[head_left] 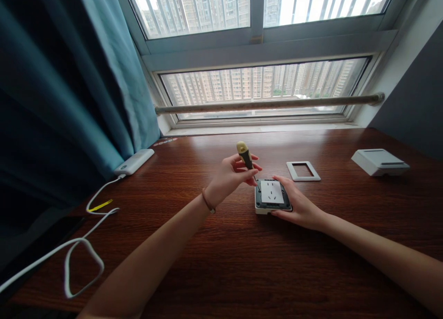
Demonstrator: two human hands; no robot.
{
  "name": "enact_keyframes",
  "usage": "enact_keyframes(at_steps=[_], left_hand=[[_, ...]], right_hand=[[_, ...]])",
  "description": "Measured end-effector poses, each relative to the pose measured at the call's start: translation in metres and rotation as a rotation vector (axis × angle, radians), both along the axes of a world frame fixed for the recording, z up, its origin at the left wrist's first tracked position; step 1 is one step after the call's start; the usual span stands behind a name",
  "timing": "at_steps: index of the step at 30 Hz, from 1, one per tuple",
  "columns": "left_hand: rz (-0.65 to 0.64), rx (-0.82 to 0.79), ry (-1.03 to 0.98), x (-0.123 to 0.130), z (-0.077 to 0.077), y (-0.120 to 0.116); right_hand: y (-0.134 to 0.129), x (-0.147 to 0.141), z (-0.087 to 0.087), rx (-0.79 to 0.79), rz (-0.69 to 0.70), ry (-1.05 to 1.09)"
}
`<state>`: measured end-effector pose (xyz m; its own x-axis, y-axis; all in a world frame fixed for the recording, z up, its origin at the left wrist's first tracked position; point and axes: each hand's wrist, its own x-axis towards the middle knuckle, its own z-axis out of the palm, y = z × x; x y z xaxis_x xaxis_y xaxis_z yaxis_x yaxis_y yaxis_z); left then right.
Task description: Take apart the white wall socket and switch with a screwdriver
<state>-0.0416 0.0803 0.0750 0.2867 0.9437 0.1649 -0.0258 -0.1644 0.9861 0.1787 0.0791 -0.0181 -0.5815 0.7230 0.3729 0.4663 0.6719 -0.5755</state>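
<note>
Your right hand clasps the socket box by opposite edges on the desk, your left hand pinching the screwdriver; the box, probably light and stiff, is best held there.

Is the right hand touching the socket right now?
Touching: the head view shows the right hand gripping the socket, digits on its near and far edges.

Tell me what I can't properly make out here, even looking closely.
All in the head view:
The tip of the screwdriver: too small to tell whether it sits in a screw.
The right side of the socket: partly covered by the right hand.
The white cable: cut off by the left edge.
The yellow tag: too small to read any lettering.
</note>
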Motion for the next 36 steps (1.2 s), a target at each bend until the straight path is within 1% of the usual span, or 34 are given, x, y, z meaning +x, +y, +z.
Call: enact_keyframes(at_steps=[2, 5, 8, 13, 16, 19, 23, 26, 30, 34, 36], left_hand=[[-0.068, -0.039, -0.014, -0.003, 0.005, -0.001], [-0.079, -0.033, -0.028, -0.004, 0.005, 0.0], [-0.017, 0.031, -0.003, -0.002, 0.001, 0.001], [0.147, 0.197, 0.075, 0.003, -0.013, 0.001], [0.193, 0.249, 0.114, 0.005, -0.018, 0.001], [0.181, 0.256, 0.134, 0.006, -0.019, 0.001], [0.136, 0.199, 0.087, 0.005, -0.013, 0.002], [0.064, 0.14, 0.033, 0.002, -0.006, 0.002], [-0.009, 0.097, 0.022, 0.0, 0.0, 0.001], [0.0, 0.065, 0.019, 0.001, -0.002, 0.0], [0.021, 0.098, 0.027, 0.001, -0.003, 0.0]], right_hand=[[0.0, 0.0, 0.0, -0.005, -0.001, -0.001], [-0.001, 0.0, 0.001, -0.007, -0.002, 0.001], [-0.001, -0.001, 0.002, -0.006, 0.001, 0.006], [-0.001, 0.0, 0.002, -0.004, 0.003, 0.01], [-0.001, -0.001, 0.002, -0.001, 0.006, 0.013], [-0.001, -0.001, 0.003, 0.003, 0.007, 0.018], [0.0, -0.001, 0.002, 0.001, 0.002, 0.014], [0.0, -0.001, 0.001, -0.003, 0.003, 0.009], [0.0, 0.0, 0.002, -0.007, 0.011, 0.014], [-0.001, -0.001, 0.003, -0.006, 0.009, 0.015], [-0.001, -0.001, 0.003, -0.006, 0.01, 0.015]])
